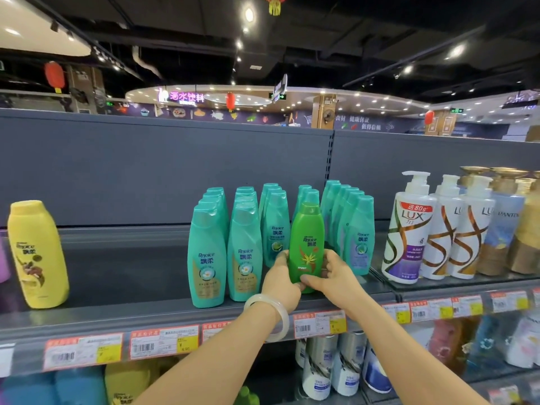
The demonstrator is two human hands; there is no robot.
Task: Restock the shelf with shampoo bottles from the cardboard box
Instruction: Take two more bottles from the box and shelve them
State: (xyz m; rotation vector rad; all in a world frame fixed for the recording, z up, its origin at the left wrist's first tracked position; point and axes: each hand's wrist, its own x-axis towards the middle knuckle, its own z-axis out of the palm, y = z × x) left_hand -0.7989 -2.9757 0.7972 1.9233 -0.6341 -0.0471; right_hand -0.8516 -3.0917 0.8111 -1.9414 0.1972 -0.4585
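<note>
A green bottle [306,247] is gripped low by both hands, left [282,283] and right [331,277], upright on the shelf [122,317] among teal bottles [244,252]; it is best slid straight back, label forward, neighbours untouched.

The base of the green bottle [306,244] is concealed behind both hands, the rear teal bottles [336,200] are largely masked by those in front, price label [163,343] print is too small to read, and the lower-shelf stock [321,366] is blurred and cut off at the bottom edge.
</note>
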